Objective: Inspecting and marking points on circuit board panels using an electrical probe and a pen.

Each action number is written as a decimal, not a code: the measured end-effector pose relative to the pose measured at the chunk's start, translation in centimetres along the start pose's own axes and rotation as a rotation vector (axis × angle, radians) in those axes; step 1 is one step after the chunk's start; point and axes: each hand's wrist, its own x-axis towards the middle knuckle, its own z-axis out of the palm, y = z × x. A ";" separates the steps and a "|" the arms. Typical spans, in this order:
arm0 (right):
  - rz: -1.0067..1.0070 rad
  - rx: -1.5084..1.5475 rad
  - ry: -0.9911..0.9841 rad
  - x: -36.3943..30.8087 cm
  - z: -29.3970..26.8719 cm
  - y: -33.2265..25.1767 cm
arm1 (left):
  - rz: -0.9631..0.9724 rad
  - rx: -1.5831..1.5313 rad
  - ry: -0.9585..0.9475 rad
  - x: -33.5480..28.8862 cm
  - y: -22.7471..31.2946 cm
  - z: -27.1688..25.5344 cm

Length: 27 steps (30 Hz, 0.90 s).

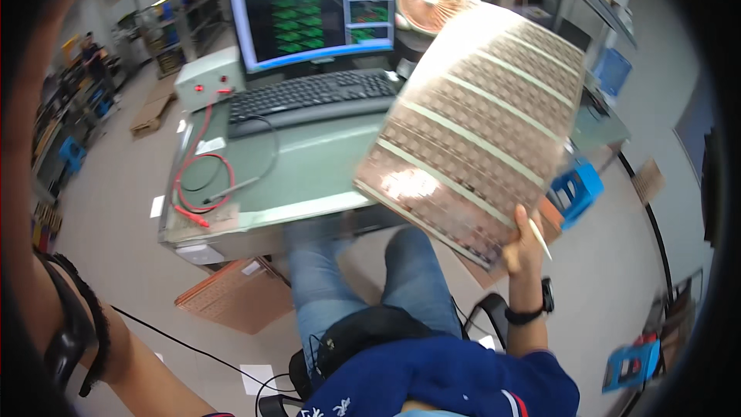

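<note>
- Panel: we have a copper-coloured circuit panel with pale stripes (482, 120) raised at a tilt, in front of and partly above the table's right part; glare washes out its upper-left corner.
- Right hand (525, 247): closed around the panel's lower-right corner, thumb on the face towards us; a thin cream-coloured stick (539, 239) projects from the same hand.
- Left hand (29, 289): raised close to the camera at the left margin, mostly cut off; we cannot tell how open it is or whether it holds anything.
- Table (309, 162): we note a black keyboard (316, 96) below a monitor (312, 19), a pale box (208, 79) to their left, and coiled red and black leads (204, 177) near the left edge.
- Behind the panel: a round fan (429, 1).
- Below the table: copper-coloured panels (239, 293), leaning.
</note>
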 end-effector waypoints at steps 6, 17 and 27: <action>-0.092 0.031 -0.033 0.7 -1.5 0.2 | -0.058 0.020 0.049 -0.5 1.9 0.1; 0.021 0.127 -0.061 2.2 -3.1 1.1 | -0.226 0.159 0.194 -3.4 4.7 -0.5; 0.016 0.140 0.034 2.7 -4.5 1.3 | -0.234 0.259 0.162 -4.7 3.6 -1.0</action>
